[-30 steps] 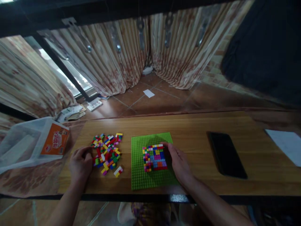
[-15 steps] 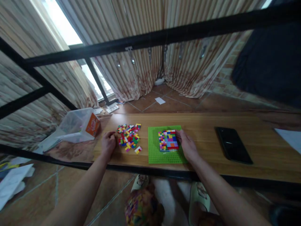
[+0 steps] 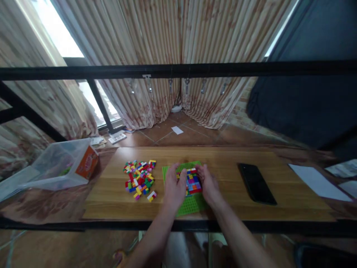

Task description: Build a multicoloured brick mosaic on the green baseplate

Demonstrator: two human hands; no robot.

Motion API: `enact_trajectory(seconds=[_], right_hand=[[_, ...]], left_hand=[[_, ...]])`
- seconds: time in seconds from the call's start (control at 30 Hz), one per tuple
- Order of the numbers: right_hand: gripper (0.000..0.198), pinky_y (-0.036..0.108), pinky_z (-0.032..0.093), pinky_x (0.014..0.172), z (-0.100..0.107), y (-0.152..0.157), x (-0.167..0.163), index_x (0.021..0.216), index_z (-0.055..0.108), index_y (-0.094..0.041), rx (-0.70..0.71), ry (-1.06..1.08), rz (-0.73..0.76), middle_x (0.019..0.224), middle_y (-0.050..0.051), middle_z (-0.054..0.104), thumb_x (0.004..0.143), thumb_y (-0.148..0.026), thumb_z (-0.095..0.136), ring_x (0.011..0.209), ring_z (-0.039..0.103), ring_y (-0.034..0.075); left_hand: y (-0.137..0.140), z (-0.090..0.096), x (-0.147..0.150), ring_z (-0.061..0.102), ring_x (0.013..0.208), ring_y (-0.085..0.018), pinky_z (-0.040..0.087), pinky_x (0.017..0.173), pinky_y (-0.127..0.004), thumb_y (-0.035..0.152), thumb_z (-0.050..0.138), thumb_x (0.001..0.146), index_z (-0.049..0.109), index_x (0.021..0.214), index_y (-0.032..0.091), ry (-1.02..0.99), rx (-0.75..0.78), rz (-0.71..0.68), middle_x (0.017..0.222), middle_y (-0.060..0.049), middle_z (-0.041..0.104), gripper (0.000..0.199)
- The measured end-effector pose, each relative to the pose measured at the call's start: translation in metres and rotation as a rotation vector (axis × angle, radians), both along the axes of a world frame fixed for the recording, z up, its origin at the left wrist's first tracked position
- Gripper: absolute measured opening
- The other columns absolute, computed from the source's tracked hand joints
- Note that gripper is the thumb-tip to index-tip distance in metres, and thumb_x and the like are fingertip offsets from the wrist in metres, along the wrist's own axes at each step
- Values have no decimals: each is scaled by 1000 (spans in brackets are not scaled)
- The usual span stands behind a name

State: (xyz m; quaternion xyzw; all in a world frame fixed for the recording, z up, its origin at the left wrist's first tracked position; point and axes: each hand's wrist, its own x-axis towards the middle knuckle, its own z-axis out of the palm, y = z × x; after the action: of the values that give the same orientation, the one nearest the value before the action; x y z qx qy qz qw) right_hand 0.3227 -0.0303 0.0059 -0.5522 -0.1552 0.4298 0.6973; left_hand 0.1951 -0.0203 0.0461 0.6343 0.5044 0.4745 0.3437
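Note:
A colourful square of toy building bricks (image 3: 193, 182) sits on a green studded baseplate (image 3: 191, 208) near the table's front edge. My left hand (image 3: 175, 188) is over the plate's left side, thumb and fingers apart, covering the left part of the brick square. At the square's right edge is my right hand (image 3: 209, 186), fingers loosely bent and apart. Whether the fingertips press on the bricks I cannot tell. Left of the plate lies a pile of loose bricks (image 3: 139, 176), with a small joined white, red and yellow piece (image 3: 152, 196) in front of it.
A black phone (image 3: 256, 184) lies on the wooden table (image 3: 223, 160) to the right, with white paper (image 3: 318, 182) beyond it. A clear plastic box (image 3: 60, 163) with an orange label stands at the left. A black metal bar (image 3: 178, 70) crosses above the table's far side.
My left hand has moved right, from beside the loose bricks to the baseplate. The baseplate looks slightly turned. My right hand stays by the brick square. The camera view has shifted and levelled.

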Motion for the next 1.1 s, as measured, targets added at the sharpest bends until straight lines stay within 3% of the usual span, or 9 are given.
enact_trajectory(seconds=[0.17,0.27,0.43,0.67,1.1], right_hand=[[41,34,52,86,10,-1,-11,85,76,-22,-17,3,-12,98,5,77,77,-60,62,99,69,24],[38,34,52,84,17,-5,-16,86,77,-23,-80,-45,-25,97,5,77,73,-56,66,96,68,24],[38,33,51,80,20,-14,-12,84,77,-23,-89,24,-29,93,3,77,69,-56,69,91,67,23],[33,30,48,70,20,-11,1,76,73,-21,-38,5,81,74,0,71,67,-53,74,72,62,17],[25,28,45,66,18,-4,7,74,72,-21,-25,-74,118,72,-2,68,67,-45,73,67,58,15]], left_hand=[[12,-23,10,64,108,-26,49,96,-42,39,51,88,67,107,17,-139,-212,41,111,-12,71,34],[19,-21,13,66,99,-23,51,91,-37,37,54,85,70,100,18,-187,-249,21,103,-8,73,29],[29,-12,19,65,75,-18,51,70,-28,41,62,78,73,88,16,-203,-371,-167,81,-4,72,29],[29,-14,23,61,69,-15,48,63,-25,44,68,74,74,81,16,-196,-395,-149,76,-3,70,30],[25,-9,29,59,67,-13,47,64,-23,36,69,72,74,75,16,-248,-363,-108,72,-1,69,21]])
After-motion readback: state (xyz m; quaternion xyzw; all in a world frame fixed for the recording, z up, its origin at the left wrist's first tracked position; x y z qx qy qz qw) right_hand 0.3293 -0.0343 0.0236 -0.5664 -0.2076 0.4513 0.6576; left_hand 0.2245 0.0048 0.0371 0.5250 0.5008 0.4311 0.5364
